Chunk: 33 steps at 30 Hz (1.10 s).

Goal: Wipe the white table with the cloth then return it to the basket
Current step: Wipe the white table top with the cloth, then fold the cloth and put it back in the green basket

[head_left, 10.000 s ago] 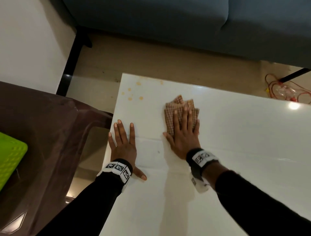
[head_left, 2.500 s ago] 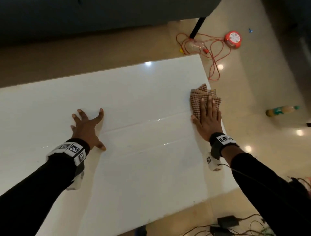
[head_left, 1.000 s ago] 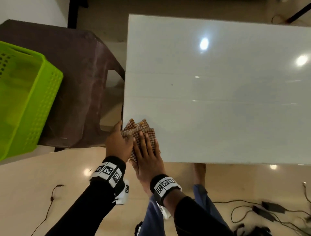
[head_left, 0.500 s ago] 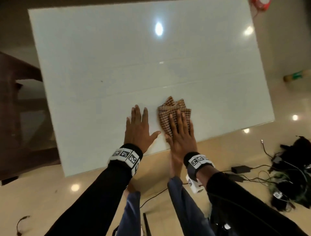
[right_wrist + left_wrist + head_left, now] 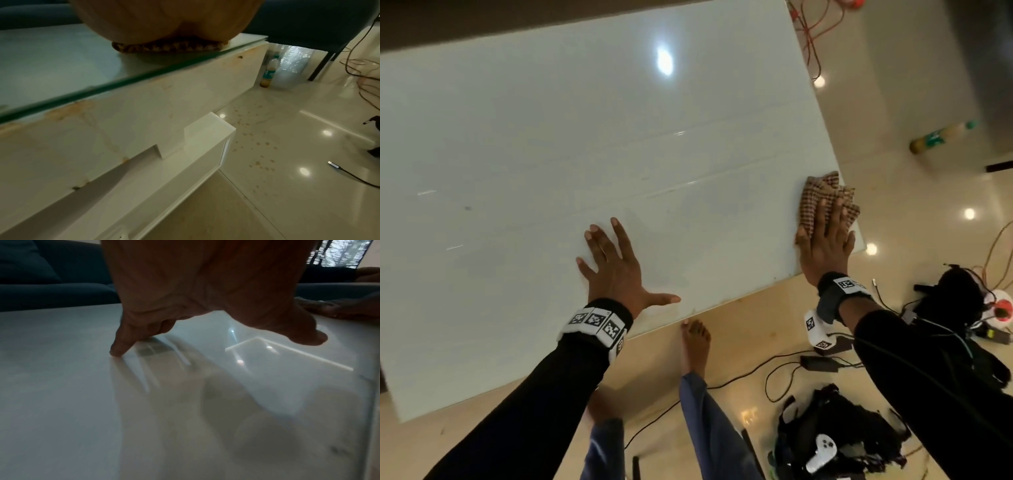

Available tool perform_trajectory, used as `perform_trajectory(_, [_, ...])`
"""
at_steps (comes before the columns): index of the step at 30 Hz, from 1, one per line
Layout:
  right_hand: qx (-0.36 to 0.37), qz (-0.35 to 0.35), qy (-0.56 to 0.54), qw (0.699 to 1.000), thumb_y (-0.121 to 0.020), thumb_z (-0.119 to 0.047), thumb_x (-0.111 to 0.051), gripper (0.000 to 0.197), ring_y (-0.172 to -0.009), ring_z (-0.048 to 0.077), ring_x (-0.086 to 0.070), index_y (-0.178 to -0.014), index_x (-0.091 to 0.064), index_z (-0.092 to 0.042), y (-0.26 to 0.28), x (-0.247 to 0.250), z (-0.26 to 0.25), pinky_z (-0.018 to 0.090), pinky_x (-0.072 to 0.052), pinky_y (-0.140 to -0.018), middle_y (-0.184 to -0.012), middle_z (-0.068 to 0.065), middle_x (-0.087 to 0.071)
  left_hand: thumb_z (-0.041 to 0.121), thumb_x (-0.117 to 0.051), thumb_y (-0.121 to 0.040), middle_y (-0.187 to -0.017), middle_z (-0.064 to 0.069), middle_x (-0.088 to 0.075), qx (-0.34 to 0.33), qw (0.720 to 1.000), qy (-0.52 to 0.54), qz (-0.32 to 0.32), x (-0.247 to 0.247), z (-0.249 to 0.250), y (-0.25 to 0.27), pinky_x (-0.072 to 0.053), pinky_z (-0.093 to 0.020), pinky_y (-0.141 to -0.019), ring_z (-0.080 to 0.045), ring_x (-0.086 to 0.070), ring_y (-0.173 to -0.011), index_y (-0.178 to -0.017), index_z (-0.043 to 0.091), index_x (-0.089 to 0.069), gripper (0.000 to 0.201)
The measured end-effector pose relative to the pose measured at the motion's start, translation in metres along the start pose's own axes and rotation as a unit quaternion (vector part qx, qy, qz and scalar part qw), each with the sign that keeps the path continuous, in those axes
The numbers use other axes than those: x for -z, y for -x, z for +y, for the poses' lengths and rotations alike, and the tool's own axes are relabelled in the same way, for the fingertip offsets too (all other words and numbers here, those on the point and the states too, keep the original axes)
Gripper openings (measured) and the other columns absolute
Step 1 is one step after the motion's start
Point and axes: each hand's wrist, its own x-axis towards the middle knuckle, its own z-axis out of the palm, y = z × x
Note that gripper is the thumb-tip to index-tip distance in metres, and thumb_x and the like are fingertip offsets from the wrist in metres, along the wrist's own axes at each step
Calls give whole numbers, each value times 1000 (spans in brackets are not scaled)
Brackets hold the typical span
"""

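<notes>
A folded brown checked cloth lies at the near right corner of the white table, partly over the right edge. My right hand lies flat on it with straight fingers, pressing it down; in the right wrist view the cloth shows as a thin strip under my palm. My left hand rests spread on the bare tabletop near the front edge, fingers straight, holding nothing; in the left wrist view one fingertip touches the glossy table. The basket is out of sight.
A bottle stands on the floor right of the table, also seen as the bottle. Cables, a black bag and a white controller litter the floor at right. My bare foot stands by the table's front edge.
My right hand has slid the cloth from the middle of the front edge to the near right corner. My left hand stays flat on the table, now far from the cloth.
</notes>
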Motion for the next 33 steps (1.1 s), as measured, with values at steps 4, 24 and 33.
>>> perform_trajectory(4, [-51,45,-29,997,-101,-62,-17,78,-160,32,6,-166,3,-23,5,-14,-9,61,2,-124,-173,10,11,95,-68,-40,-163,-30,23,8,999,42,-22,16,-1,2,-19,-68,-120,-43,14,-155,-147,10,44,176])
perform_trajectory(24, [204,-297,-407,839,-99,-38,-45,50,-141,18,-48,-147,-40,-49,216,-33,-363,47,-41,-118,-159,4,-45,62,-53,-96,-130,-14,-69,159,925,342,50,119,-135,89,-52,-40,-99,-32,-64,-120,-139,11,-56,66])
perform_trajectory(33, [353,-177,-397,828,-90,-70,-55,78,-154,-4,-13,-157,-32,-37,293,166,-476,12,-18,-120,-169,-14,-16,14,-55,-103,-116,-17,-76,59,656,748,74,294,-163,212,-58,-49,-96,-35,-73,-108,-121,5,-70,25])
